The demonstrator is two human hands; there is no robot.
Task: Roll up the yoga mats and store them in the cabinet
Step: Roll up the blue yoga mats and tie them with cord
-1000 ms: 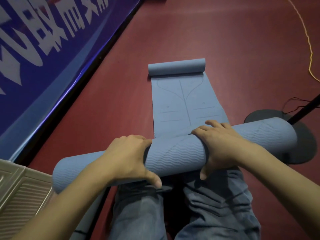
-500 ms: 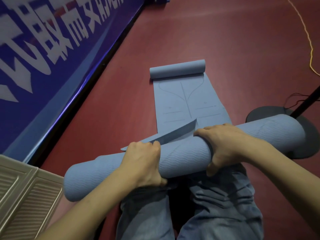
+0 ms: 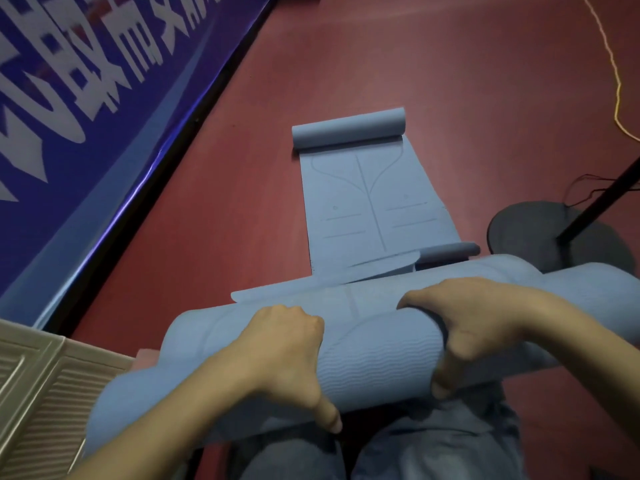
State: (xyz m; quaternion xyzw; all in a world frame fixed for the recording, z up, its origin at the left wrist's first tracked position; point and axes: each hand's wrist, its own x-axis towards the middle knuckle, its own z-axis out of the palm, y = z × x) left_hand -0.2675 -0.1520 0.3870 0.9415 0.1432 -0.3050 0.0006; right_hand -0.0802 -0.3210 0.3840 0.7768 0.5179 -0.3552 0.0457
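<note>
Across the person's lap, the rolled mat (image 3: 374, 358) had loosened since half a second before, its flap lying wider. Both grips closed round it: left hand (image 3: 287, 351), right hand (image 3: 474, 320). Its ends blurred. Beyond, open red floor (image 3: 450, 81) surrounded the flat mat (image 3: 363, 209).

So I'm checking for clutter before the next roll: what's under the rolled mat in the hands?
Under the rolled mat show the person's jeans and another mat's loose edge. The floor directly beneath is covered.
</note>
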